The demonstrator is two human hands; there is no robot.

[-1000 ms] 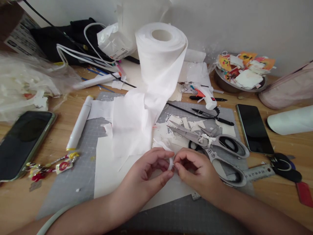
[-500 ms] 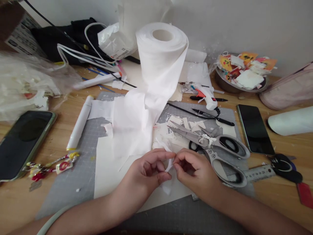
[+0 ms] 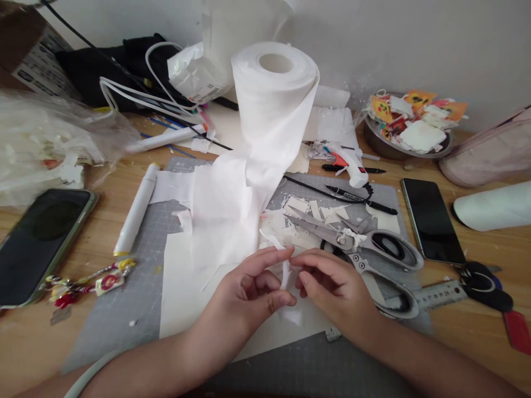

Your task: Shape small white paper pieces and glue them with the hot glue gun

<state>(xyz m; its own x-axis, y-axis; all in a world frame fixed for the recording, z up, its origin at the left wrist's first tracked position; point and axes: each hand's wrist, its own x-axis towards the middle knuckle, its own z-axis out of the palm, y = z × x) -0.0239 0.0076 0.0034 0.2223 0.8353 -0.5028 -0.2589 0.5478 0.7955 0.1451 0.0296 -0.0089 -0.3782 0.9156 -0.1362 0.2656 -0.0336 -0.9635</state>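
One strip (image 3: 286, 273), white, thin and narrow, soft-looking, slightly bent; upper end runs out past the fingertips, lower end indistinct. Position: between the person's two hands, over a pale sheet (image 3: 182, 307) on a grey cutting mat (image 3: 139, 301). Left hand (image 3: 244, 293): thumb and fingers curved about the strip, holding it. Right hand (image 3: 338, 290): fingers bent, tips just beside the strip; whether they grip it cannot be told. Beyond the hands: white roll (image 3: 269, 105), upright. Right: scissors (image 3: 362, 262), handles spread.
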